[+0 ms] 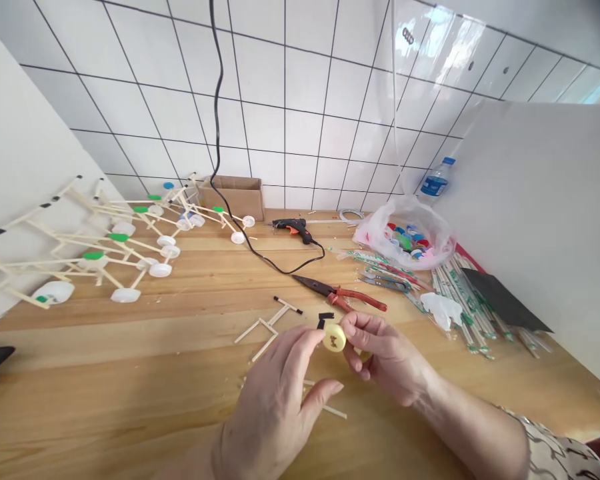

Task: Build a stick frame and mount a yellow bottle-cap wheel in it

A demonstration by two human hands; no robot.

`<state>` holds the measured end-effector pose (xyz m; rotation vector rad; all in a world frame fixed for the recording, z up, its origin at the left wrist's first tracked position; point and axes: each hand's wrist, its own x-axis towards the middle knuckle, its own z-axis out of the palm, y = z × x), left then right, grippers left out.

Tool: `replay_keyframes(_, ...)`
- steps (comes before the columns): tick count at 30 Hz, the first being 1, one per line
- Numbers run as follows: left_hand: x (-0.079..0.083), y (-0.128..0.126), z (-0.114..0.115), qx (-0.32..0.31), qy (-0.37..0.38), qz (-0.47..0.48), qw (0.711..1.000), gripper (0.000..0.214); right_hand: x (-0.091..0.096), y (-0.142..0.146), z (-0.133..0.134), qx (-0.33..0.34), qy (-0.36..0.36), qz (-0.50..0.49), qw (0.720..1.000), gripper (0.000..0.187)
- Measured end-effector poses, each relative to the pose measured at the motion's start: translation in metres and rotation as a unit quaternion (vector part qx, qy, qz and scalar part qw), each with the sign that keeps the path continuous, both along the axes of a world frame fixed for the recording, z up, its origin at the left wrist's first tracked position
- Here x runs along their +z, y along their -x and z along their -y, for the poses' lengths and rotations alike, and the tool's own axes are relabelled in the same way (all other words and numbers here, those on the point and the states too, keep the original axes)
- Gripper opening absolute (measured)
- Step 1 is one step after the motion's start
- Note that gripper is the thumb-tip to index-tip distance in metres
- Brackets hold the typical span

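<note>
Both hands meet over the wooden table (130,373) near its front edge. My right hand (385,357) pinches a pale yellow bottle cap (334,337) with a dark mark on its face. My left hand (280,393) touches the same cap with its fingertips, thumb held below. A small black piece (324,319) sits just above the cap. Thin wooden sticks (325,408) lie under the hands. A small stick frame with black tips (273,320) lies on the table just beyond my left hand.
Red-handled pliers (345,293) lie behind the hands. A black glue gun (293,228) and its cord sit further back. Stick-and-cap models (125,247) fill the left side. A bag of caps (405,237), wrapped sticks (460,293), a black sheet (505,300) and a water bottle (435,179) stand right. A cardboard box (235,195) is against the tiled wall.
</note>
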<state>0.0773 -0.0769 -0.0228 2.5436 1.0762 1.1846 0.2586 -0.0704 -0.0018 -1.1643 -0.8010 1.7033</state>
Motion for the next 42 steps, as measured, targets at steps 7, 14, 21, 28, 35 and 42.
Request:
replay_keyframes(7, 0.0, 0.0, -0.009, -0.055, -0.001, 0.02, 0.998, 0.022, -0.007, 0.013, 0.012, 0.074, 0.027, -0.014, 0.997, 0.03)
replay_keyframes(14, 0.012, 0.008, -0.015, -0.026, 0.164, 0.145, 0.975, 0.02, -0.002, 0.004, 0.011, 0.099, -0.155, 0.107, 0.977, 0.023)
replay_keyframes(21, 0.019, 0.005, -0.014, -0.064, 0.415, 0.227, 0.878, 0.025, -0.012, 0.001, 0.019, 0.091, -0.374, 0.353, 0.853, 0.046)
replay_keyframes(28, 0.024, 0.001, -0.012, -0.056, 0.54, 0.21, 0.813, 0.031, -0.016, 0.003, 0.02, 0.055, -0.453, 0.437, 0.775, 0.047)
replay_keyframes(35, 0.016, 0.0, -0.011, -0.08, 0.513, 0.217, 0.827, 0.03, -0.014, 0.004, 0.021, 0.052, -0.47, 0.452, 0.757, 0.045)
replay_keyframes(42, 0.007, 0.0, -0.01, -0.104, 0.516, 0.21, 0.824, 0.029, -0.016, 0.004, 0.021, 0.049, -0.482, 0.477, 0.733, 0.041)
